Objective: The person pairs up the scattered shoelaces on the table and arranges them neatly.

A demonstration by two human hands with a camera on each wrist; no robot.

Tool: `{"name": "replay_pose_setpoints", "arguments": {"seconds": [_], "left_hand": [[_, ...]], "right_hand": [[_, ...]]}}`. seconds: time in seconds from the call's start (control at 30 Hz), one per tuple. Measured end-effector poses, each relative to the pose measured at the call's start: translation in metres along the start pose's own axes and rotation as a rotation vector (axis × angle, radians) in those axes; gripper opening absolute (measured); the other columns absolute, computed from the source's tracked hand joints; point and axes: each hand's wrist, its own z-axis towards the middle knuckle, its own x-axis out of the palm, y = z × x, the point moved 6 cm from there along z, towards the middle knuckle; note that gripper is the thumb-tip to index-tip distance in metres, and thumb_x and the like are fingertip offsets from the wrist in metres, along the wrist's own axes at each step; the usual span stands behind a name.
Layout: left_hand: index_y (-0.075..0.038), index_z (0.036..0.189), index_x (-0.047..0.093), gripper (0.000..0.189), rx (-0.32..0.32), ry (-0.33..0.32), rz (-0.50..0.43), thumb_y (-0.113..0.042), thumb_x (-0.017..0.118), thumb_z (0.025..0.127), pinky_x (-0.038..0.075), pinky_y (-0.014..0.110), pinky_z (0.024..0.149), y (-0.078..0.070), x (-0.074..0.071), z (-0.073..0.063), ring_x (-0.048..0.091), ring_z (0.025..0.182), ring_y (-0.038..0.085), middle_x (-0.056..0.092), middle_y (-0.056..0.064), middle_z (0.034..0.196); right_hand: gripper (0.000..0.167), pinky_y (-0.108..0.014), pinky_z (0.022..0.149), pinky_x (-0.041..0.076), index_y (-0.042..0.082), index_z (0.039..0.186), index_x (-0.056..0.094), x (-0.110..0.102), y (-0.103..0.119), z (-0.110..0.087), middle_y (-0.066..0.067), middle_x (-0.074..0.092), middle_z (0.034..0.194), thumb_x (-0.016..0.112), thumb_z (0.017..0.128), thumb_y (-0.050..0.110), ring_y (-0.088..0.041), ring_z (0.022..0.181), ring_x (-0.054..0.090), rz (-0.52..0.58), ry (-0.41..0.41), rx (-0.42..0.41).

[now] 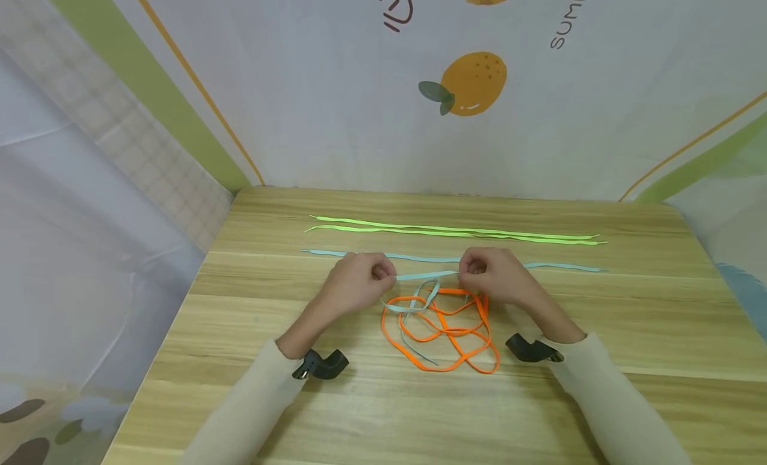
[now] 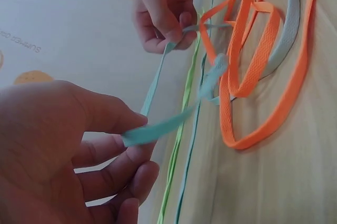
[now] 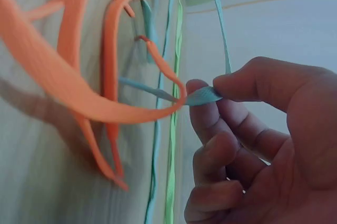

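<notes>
Pinching a pale blue lace [image 1: 427, 275] between them, the left hand [image 1: 359, 278] and right hand [image 1: 494, 272] keep a short length taut above the table [image 1: 383, 418]. Each hand closes thumb and forefinger on it. Just below lies a tangle of orange lacing [image 3: 110, 60], the blue tail looping among it.

Beyond the hands, a straight blue lace [image 1: 422, 259] runs side to side, partly hidden by them; farther off, two green laces [image 1: 455, 234] lie just beside each other, near the far edge, where a printed cloth [image 1: 335, 118] rises. Both side edges stand well apart from the lace ends, with bare wood between. More wood spreads from the tangle toward the person; the near edge is out of the head view.

The left wrist view shows a blurred blue strip hanging from the left thumb and the other fingers loosely bent. The right wrist view shows the lace twisting at the right fingertips, beside an orange loop; whether it passes through, one cannot tell.
</notes>
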Motion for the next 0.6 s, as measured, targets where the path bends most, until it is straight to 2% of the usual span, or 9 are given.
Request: {"name": "replay_pose_setpoints", "arguments": {"seconds": [0.23,0.4,0.6], "left_hand": [[-0.013,0.101,0.085,0.012,0.003,-0.006,-0.017,-0.017,0.074,0.100,0.058,0.038,0.082,0.001,-0.012,-0.011,0.071,0.083,0.009,0.077,-0.008,0.087],[-0.012,0.102,0.085,0.012,-0.023,0.003,-0.034,-0.016,0.074,0.100,0.058,0.038,0.081,0.007,-0.018,-0.017,0.071,0.082,0.009,0.078,-0.008,0.087],[-0.012,0.102,0.086,0.013,-0.014,-0.002,-0.036,-0.016,0.074,0.100,0.058,0.038,0.081,0.012,-0.024,-0.023,0.071,0.082,0.009,0.077,-0.008,0.087]], "right_hand": [[0.004,-0.034,0.074,0.053,0.010,0.097,0.067,-0.015,-0.008,-0.014,-0.002,0.077,0.088,0.069,0.100,0.009,-0.024,0.084,0.069,0.059,0.019,0.012],[0.004,-0.032,0.073,0.050,0.009,0.098,0.068,-0.025,-0.013,-0.026,-0.004,0.075,0.090,0.071,0.099,0.010,-0.023,0.084,0.066,0.036,0.001,0.022],[0.004,-0.031,0.071,0.050,0.008,0.099,0.070,-0.036,-0.020,-0.039,-0.003,0.073,0.092,0.072,0.097,0.011,-0.021,0.085,0.064,0.008,-0.017,0.029]]}}
